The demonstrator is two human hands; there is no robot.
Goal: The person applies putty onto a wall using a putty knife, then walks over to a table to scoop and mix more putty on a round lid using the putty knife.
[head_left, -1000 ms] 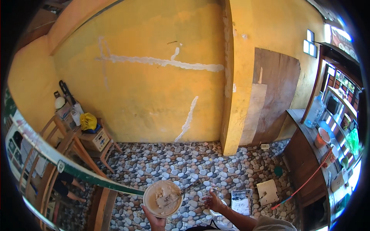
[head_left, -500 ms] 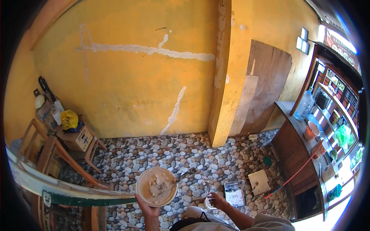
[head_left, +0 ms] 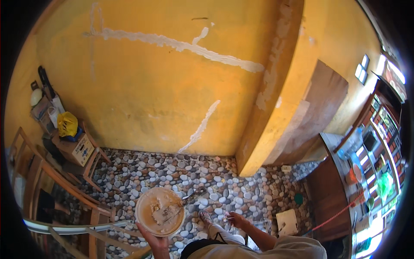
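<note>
A round tub (head_left: 139,212) of pale beige putty is held low in front of me, tilted so that its inside shows. My left hand (head_left: 156,242) grips its near side, thumb up against the wall and the other fingers hidden beneath. In the tub lies a putty knife (head_left: 194,195), its blade smeared with putty and its handle sticking out over the far right rim. My right hand (head_left: 235,219) hangs to the right of the tub, close above my foot. Its fingers are loosely bent and apart, with nothing clearly held. White filler strips (head_left: 172,43) run across the yellow wall ahead.
Wooden chairs (head_left: 92,172) stand at left, one carrying a cardboard box (head_left: 79,151) and a yellow bag (head_left: 67,124). A pale rail (head_left: 77,228) crosses the lower left. On the pebble-patterned floor lies a cream panel (head_left: 286,222). A wooden counter (head_left: 327,194) lines the right.
My view has turned and shifted, so wall and pillar appear tilted. The tub sits further left in view, still in my left hand. My right hand has swung slightly left, and my foot now shows.
</note>
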